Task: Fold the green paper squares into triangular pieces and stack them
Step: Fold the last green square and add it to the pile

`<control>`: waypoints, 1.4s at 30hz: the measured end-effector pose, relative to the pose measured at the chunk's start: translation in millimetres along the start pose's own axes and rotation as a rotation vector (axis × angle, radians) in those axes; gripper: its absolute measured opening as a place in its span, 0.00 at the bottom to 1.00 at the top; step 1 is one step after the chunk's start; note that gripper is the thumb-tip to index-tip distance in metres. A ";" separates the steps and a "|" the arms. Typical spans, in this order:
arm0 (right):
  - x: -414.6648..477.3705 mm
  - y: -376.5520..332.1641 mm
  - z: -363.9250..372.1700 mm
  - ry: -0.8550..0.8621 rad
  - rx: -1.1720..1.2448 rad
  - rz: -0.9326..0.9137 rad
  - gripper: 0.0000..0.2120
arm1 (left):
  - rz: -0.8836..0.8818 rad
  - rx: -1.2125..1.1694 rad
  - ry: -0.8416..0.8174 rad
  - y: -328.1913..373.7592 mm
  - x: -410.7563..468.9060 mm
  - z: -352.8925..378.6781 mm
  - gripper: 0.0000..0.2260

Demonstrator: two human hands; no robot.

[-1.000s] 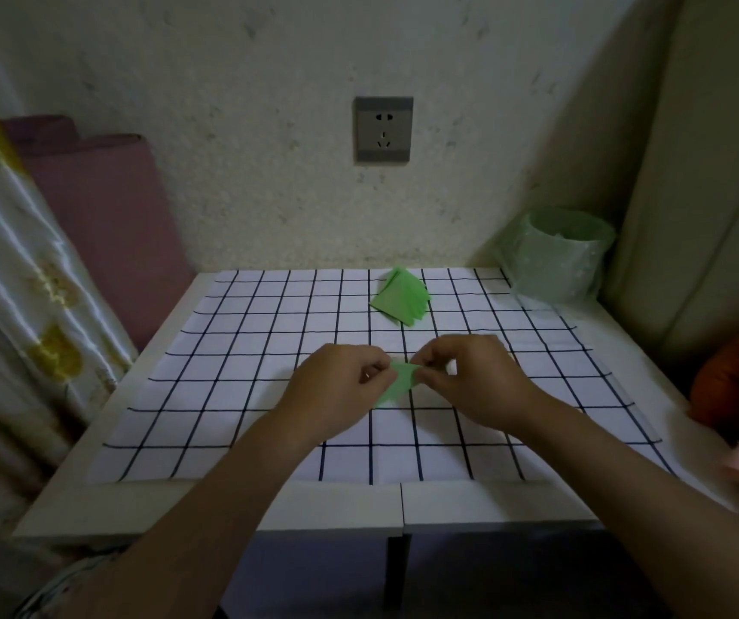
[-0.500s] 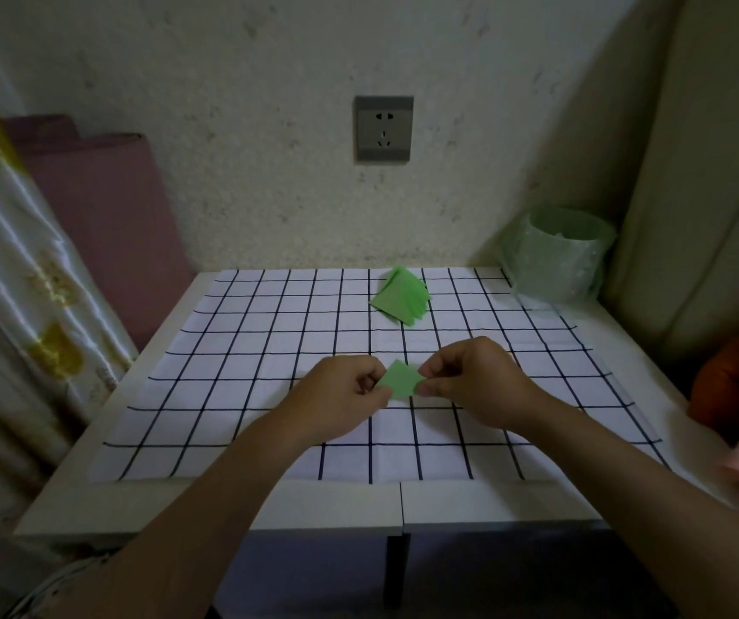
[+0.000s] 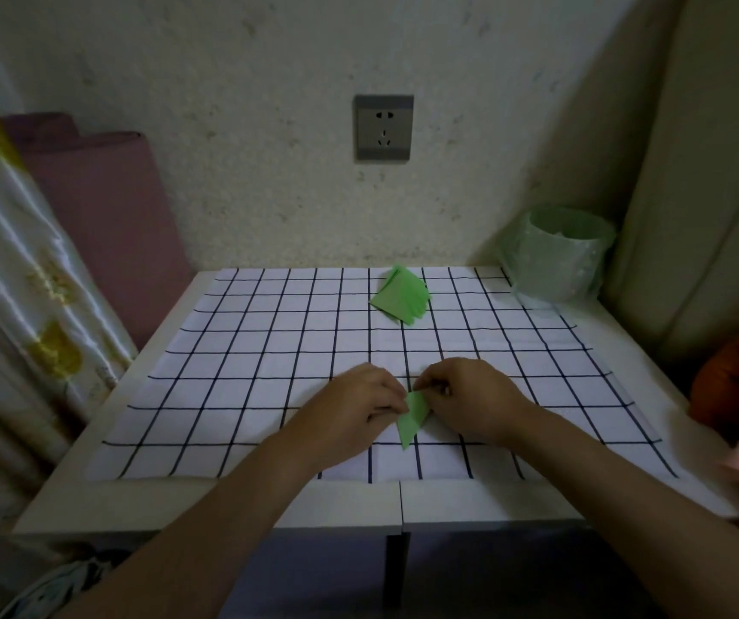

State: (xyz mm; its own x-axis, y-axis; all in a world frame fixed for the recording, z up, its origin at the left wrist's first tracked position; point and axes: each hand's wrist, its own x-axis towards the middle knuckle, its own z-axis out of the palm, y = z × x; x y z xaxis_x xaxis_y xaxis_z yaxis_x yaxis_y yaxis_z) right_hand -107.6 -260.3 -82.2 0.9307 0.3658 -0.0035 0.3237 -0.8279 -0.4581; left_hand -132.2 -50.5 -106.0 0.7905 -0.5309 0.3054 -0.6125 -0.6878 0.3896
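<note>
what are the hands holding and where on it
One folded green paper piece: the left hand pinches its upper left edge, the right hand its top corner.

I took it for a home, a cramped room corner: a small white table (image 3: 269,502) under a checked cloth (image 3: 247,373) stood against a rough plastered wall (image 3: 247,105) with a socket (image 3: 383,127), satin curtain (image 3: 10,306) at left, bag-lined bin (image 3: 559,256) at right.

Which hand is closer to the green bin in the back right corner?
Right. The right hand is in front and left of the bin; the left hand is farther left, past the green paper both hold.
</note>
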 end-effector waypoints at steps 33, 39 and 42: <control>-45.6 7.4 18.7 0.213 -0.458 -0.106 0.28 | 0.004 0.077 -0.101 20.3 -13.8 9.3 0.15; -48.7 20.0 20.3 0.185 -0.414 -0.301 0.19 | 0.012 0.076 -0.093 19.7 -12.7 10.2 0.19; -46.2 21.4 14.2 0.151 -0.357 -0.222 0.25 | 0.033 0.046 -0.073 19.6 -18.2 10.1 0.16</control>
State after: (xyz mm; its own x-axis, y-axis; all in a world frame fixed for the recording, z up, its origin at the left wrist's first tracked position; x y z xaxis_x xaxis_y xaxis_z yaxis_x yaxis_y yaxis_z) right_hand -146.1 -288.9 -104.5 0.8377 0.5074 0.2019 0.5327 -0.8407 -0.0971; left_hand -158.5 -59.3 -112.7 0.7692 -0.5869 0.2527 -0.6385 -0.6905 0.3399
